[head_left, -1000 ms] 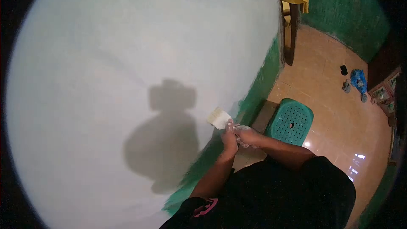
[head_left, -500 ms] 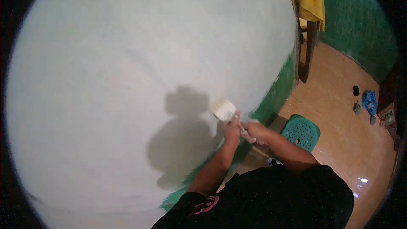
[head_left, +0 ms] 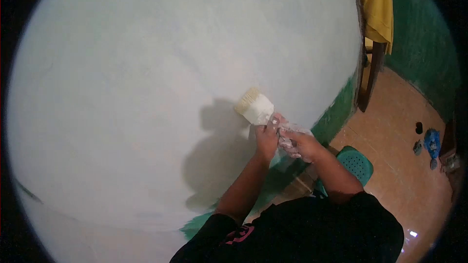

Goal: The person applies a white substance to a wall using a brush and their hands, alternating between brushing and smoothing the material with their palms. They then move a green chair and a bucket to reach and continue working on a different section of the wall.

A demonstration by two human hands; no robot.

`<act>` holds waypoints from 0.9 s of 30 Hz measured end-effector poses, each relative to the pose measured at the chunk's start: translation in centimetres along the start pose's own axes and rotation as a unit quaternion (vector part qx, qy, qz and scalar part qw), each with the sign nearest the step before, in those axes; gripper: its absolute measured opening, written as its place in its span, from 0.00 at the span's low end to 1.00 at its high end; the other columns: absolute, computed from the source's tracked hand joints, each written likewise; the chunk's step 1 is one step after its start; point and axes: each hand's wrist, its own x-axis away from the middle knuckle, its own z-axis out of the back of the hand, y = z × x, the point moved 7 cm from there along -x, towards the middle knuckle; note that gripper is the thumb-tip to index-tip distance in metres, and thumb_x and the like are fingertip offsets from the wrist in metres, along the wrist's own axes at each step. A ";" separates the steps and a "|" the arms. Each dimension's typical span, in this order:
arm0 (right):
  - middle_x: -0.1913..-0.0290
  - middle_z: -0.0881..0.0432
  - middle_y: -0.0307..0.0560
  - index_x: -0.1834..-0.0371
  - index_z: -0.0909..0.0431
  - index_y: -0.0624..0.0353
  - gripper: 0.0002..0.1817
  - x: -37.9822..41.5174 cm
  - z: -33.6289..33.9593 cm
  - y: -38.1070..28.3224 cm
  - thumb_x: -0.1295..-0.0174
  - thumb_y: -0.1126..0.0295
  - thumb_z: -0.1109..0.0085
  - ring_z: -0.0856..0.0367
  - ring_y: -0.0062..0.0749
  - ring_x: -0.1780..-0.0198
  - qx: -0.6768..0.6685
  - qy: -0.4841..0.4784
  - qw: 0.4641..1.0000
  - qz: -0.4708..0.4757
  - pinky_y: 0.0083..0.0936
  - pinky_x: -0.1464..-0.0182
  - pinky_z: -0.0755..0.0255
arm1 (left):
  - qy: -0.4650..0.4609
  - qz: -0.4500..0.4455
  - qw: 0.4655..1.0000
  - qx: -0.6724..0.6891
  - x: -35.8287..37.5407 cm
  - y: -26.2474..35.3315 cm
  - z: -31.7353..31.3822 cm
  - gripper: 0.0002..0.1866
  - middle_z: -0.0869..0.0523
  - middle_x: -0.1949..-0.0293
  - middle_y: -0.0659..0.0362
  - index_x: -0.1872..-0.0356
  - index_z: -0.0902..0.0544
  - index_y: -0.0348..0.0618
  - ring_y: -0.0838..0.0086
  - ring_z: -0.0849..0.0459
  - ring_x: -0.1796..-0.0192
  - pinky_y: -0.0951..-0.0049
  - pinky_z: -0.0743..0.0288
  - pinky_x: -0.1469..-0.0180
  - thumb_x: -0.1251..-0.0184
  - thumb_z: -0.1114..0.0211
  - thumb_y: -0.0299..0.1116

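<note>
Your left hand (head_left: 266,139) grips the neck of the wide white-bristled paintbrush (head_left: 255,107), your right hand (head_left: 298,144) closed on its handle behind, so the brush runs up-left from both grips, bristles against the pale painted wall (head_left: 146,68)

An orange tiled floor (head_left: 390,165) is running along the right side of the scene, shining where light is glancing off it near the bottom right. A green perforated stool (head_left: 360,161) is standing on it near the wall's foot, partly hidden behind an arm. Farther right, a blue bundle (head_left: 432,140) is lying on the tiles, with a small dark thing (head_left: 419,128) just beside it on its far left; what they are is too small to tell. At the far end, a dark wooden leg (head_left: 369,83) is resting on the floor.
</note>
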 end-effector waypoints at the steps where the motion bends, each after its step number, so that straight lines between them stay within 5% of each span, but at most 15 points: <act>1: 0.77 0.30 0.33 0.56 0.29 0.52 0.10 -0.2 0.1 0.9 0.31 0.59 0.51 0.41 0.16 0.84 -0.053 -0.012 0.998 -0.021 0.15 0.83 0.49 | 0.034 0.028 0.998 -0.053 0.5 -0.9 0.9 0.12 0.17 0.67 0.58 0.57 0.21 0.36 0.77 0.22 0.64 0.74 0.26 0.62 0.32 0.41 0.35; 4: 0.79 0.33 0.33 0.64 0.31 0.50 0.09 -0.8 2.9 4.4 0.33 0.58 0.50 0.43 0.18 0.84 -0.003 0.135 0.988 -0.076 0.17 0.83 0.50 | 0.070 -0.005 0.994 -0.079 1.7 -2.5 1.5 0.11 0.18 0.70 0.61 0.59 0.20 0.37 0.79 0.23 0.65 0.75 0.28 0.63 0.32 0.40 0.35; 11: 0.80 0.32 0.33 0.64 0.31 0.51 0.10 -0.9 -0.2 -0.3 0.34 0.58 0.48 0.41 0.19 0.84 0.064 0.042 0.996 -0.045 0.17 0.82 0.49 | 0.042 -0.104 0.984 -0.139 -0.7 0.3 2.4 0.10 0.19 0.65 0.58 0.58 0.22 0.37 0.73 0.21 0.62 0.71 0.26 0.60 0.31 0.43 0.34; 13: 0.76 0.28 0.36 0.37 0.35 0.54 0.22 -0.7 -2.9 -4.3 0.33 0.60 0.49 0.40 0.18 0.85 0.067 -0.009 0.997 0.037 0.16 0.84 0.46 | 0.003 -0.101 0.991 -0.089 -2.3 3.3 1.5 0.11 0.20 0.62 0.55 0.57 0.23 0.38 0.70 0.20 0.59 0.69 0.24 0.59 0.31 0.44 0.36; 14: 0.76 0.28 0.36 0.37 0.35 0.54 0.22 -0.6 -3.3 -4.8 0.33 0.60 0.49 0.40 0.18 0.85 0.073 -0.011 0.997 0.035 0.16 0.84 0.46 | 0.003 -0.063 0.997 -0.034 -2.3 5.6 0.0 0.13 0.21 0.60 0.56 0.56 0.24 0.38 0.71 0.21 0.59 0.71 0.24 0.59 0.31 0.44 0.38; 16: 0.72 0.25 0.39 0.29 0.48 0.61 0.36 0.5 -5.9 -8.3 0.35 0.57 0.46 0.34 0.21 0.83 0.077 -0.135 0.961 0.228 0.16 0.81 0.40 | 0.003 -0.034 0.999 0.029 -1.9 8.0 -1.2 0.15 0.22 0.58 0.56 0.54 0.24 0.38 0.72 0.21 0.58 0.73 0.24 0.59 0.30 0.45 0.41; 19: 0.64 0.24 0.44 0.27 0.57 0.66 0.46 0.8 -6.2 -7.9 0.41 0.59 0.39 0.26 0.24 0.75 0.066 -0.145 0.919 0.360 0.17 0.74 0.31 | -0.099 0.013 0.986 0.132 -1.7 8.5 -2.4 0.20 0.20 0.54 0.58 0.52 0.22 0.38 0.78 0.22 0.62 0.77 0.26 0.64 0.30 0.46 0.47; 22: 0.58 0.25 0.46 0.27 0.60 0.67 0.51 0.0 -5.5 -6.8 0.46 0.63 0.33 0.23 0.25 0.66 0.134 -0.113 0.880 0.441 0.21 0.67 0.25 | -0.053 0.043 0.990 0.122 -0.9 7.7 -2.1 0.24 0.20 0.55 0.58 0.46 0.25 0.38 0.80 0.24 0.68 0.79 0.26 0.68 0.29 0.49 0.50; 27: 0.50 0.29 0.44 0.28 0.55 0.67 0.56 0.1 -7.0 -6.4 0.55 0.61 0.26 0.24 0.25 0.58 0.137 -0.175 0.860 0.458 0.22 0.57 0.24 | -0.091 0.071 0.982 0.146 -0.1 8.0 -2.0 0.24 0.19 0.56 0.58 0.43 0.27 0.42 0.81 0.24 0.71 0.83 0.28 0.74 0.28 0.51 0.50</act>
